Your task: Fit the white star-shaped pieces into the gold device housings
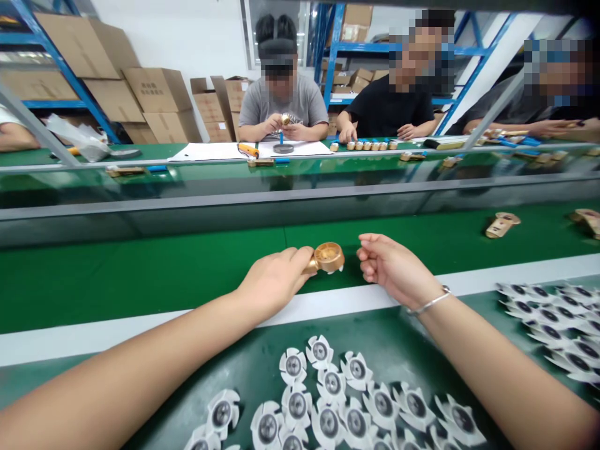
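Left hand (pixel 276 281): one, grasping a gold part (pixel 329 256) by its narrow end. The part's round, open head faced up, pointing toward the right hand, and stood over the near side of the green belt (pixel 140 275); small white tips showed under its rim.

Right hand (pixel 391 265): one, fingers curled inward, apart from the gold part; whether they closed on anything could not be told. Silver bracelet (pixel 430 302) at the wrist.

Edges: white strip (pixel 347 303) along the belt's near side, both forearms crossing it; pale rail (pixel 187 201) along the far side. Room: belt surface ran from the left hand to the left of the view, with a narrow gap between gold head and right fingers. To the right, two loose gold pieces (pixel 502 225) lay on the belt, well apart.

Near table (pixel 255 350): white bladed wheels (pixel 330 382), dark-centred, grouped between the forearms; a second cluster (pixel 562 319) beyond the right forearm.

Markings: printed characters on a carton (pixel 159 90) and lettering on a co-worker's grey shirt (pixel 307 103), both too small to read.
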The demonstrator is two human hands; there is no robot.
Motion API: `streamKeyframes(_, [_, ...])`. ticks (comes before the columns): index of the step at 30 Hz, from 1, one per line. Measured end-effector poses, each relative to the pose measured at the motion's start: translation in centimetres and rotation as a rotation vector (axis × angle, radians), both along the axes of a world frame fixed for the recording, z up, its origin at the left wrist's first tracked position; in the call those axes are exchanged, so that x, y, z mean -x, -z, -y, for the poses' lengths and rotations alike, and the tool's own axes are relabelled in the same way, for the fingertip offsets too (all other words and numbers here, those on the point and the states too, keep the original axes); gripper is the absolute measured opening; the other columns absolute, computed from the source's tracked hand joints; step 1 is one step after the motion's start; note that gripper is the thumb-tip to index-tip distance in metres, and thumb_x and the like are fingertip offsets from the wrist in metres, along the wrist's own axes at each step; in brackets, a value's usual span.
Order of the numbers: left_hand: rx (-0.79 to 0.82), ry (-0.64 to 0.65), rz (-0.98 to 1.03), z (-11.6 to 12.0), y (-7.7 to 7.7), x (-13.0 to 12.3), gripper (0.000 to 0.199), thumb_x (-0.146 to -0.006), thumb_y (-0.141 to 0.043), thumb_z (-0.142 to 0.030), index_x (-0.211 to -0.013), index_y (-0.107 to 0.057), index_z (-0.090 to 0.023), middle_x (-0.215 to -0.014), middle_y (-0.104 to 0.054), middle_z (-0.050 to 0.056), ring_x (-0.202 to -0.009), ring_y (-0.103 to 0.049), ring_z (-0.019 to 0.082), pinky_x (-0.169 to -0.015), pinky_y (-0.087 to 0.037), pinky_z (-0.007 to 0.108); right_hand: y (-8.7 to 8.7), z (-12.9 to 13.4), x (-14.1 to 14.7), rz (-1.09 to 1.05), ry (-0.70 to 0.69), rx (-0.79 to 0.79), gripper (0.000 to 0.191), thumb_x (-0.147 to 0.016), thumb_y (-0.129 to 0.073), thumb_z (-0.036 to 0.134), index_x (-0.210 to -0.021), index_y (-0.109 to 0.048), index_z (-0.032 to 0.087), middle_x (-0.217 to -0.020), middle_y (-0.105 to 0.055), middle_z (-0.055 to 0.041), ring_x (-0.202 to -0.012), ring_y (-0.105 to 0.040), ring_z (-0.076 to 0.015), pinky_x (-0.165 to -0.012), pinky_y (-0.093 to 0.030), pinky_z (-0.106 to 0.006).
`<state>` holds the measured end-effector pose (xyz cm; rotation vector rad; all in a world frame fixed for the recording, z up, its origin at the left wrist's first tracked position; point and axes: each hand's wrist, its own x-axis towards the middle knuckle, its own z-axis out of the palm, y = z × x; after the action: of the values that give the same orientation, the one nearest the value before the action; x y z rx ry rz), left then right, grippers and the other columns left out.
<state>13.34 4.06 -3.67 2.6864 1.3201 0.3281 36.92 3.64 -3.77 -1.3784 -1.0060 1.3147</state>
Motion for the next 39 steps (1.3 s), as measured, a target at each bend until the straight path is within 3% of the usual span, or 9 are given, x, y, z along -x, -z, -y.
streamKeyframes(5, [-0.031, -0.095, -0.129, -0.9, 0.1, 0.4, 0.031, -0.098, -0.040, -0.042, -0.114, -0.053, -0.020, -0.100, -0.059, 0.007, -0.087, -0.060, 0.024, -0.067, -0.044, 0.031, 2.0, -2.0, -4.1, 0.397, 0.227, -0.139, 0.034, -0.077, -0.055, 0.032, -0.105, -0.045, 0.018, -0.072, -0.054, 0.0024, -0.050, -0.048, -0.0110, -0.049, -0.042, -0.023])
streamKeyframes(9, [-0.112, -0.129, -0.177, -1.4, 0.5, 0.6, 0.038, -0.098, -0.037, -0.041, -0.124, -0.054, -0.019, -0.108, -0.058, 0.010, -0.098, -0.055, 0.027, -0.075, -0.045, 0.034, 3.1, -3.1, -7.7, 0.817, 0.372, -0.229, 0.025, -0.078, -0.057, 0.022, -0.103, -0.055, 0.016, -0.096, -0.060, -0.0061, -0.085, -0.057, -0.0177, -0.085, -0.046, -0.032])
streamKeyframes(11, [-0.148, -0.140, -0.202, -1.7, 0.8, 0.8, 0.040, -0.099, -0.035, -0.041, -0.123, -0.056, -0.018, -0.106, -0.059, 0.011, -0.096, -0.055, 0.027, -0.076, -0.045, 0.035, 3.3, -3.4, -9.6, 0.995, 0.448, -0.191, 0.024, -0.078, -0.058, 0.017, -0.102, -0.058, 0.015, -0.112, -0.056, -0.0101, -0.106, -0.051, -0.0223, -0.098, -0.039, -0.035])
streamKeyframes(14, [-0.177, -0.169, -0.242, -2.2, 1.2, 1.1, 0.043, -0.098, -0.033, -0.044, -0.119, -0.060, -0.017, -0.097, -0.060, 0.010, -0.090, -0.055, 0.029, -0.074, -0.045, 0.038, 3.4, -3.9, -12.0, 1.174, 0.589, -0.035, 0.028, -0.081, -0.060, 0.018, -0.108, -0.058, 0.012, -0.125, -0.047, -0.0129, -0.120, -0.041, -0.0285, -0.100, -0.036, -0.043])
streamKeyframes(18, [-0.282, -0.261, -0.185, -2.3, 1.3, 1.1, 0.057, -0.095, -0.035, -0.047, -0.136, -0.045, -0.009, -0.117, -0.056, 0.017, -0.107, -0.052, 0.034, -0.085, -0.045, 0.045, 3.5, -4.5, -14.3, 1.288, 0.712, 0.153, 0.039, -0.087, -0.062, 0.028, -0.121, -0.052, 0.013, -0.136, -0.038, -0.0126, -0.124, -0.036, -0.0310, -0.100, -0.037, -0.048])
streamKeyframes(23, [-0.383, -0.156, -0.062, -1.3, 0.6, 0.4, 0.060, -0.093, -0.039, -0.051, -0.139, -0.041, -0.013, -0.137, -0.042, 0.018, -0.128, -0.039, 0.035, -0.102, -0.037, 0.051, 3.6, -5.0, -15.7, 1.324, 0.696, 0.282, 0.046, -0.093, -0.058, 0.035, -0.134, -0.046, 0.016, -0.143, -0.034, -0.0120, -0.127, -0.038, -0.0311, -0.103, -0.037, -0.052])
streamKeyframes(30, [-0.363, 0.080, 0.085, -0.2, 0.3, 0.2, 0.048, -0.091, -0.046, -0.045, -0.130, -0.052, -0.017, -0.133, -0.047, 0.015, -0.125, -0.043, 0.033, -0.106, -0.035, 0.052, 2.2, -4.4, -15.0, 1.362, 0.559, 0.268, 0.035, -0.096, -0.057, 0.034, -0.124, -0.054, 0.013, -0.120, -0.055, -0.0108, -0.107, -0.056, -0.0226, -0.093, -0.048, -0.043])
streamKeyframes(34, [-0.011, 0.038, 0.381, 0.0, 0.5, 0.1, 0.043, -0.087, -0.053, -0.050, -0.121, -0.056, -0.025, -0.126, -0.053, 0.010, -0.114, -0.054, 0.030, -0.097, -0.047, 0.047, 0.2, -3.5, -11.3, 1.368, 0.439, 0.104, 0.027, -0.097, -0.054, 0.031, -0.116, -0.058, 0.012, -0.108, -0.061, -0.0089, -0.096, -0.060, -0.0191, -0.088, -0.049, -0.038])
streamKeyframes(39, [0.993, -0.291, 1.000, 0.0, -0.5, -0.8, 0.052, -0.084, -0.056, -0.057, -0.117, -0.058, -0.017, -0.113, -0.063, 0.013, -0.089, -0.066, 0.024, -0.076, -0.058, 0.037, -3.0, -1.1, -1.5, 1.270, 0.142, -0.255, 0.023, -0.087, -0.054, 0.012, -0.109, -0.059, 0.016, -0.090, -0.067, -0.0049, -0.088, -0.063, -0.0184, -0.079, -0.045, -0.026])
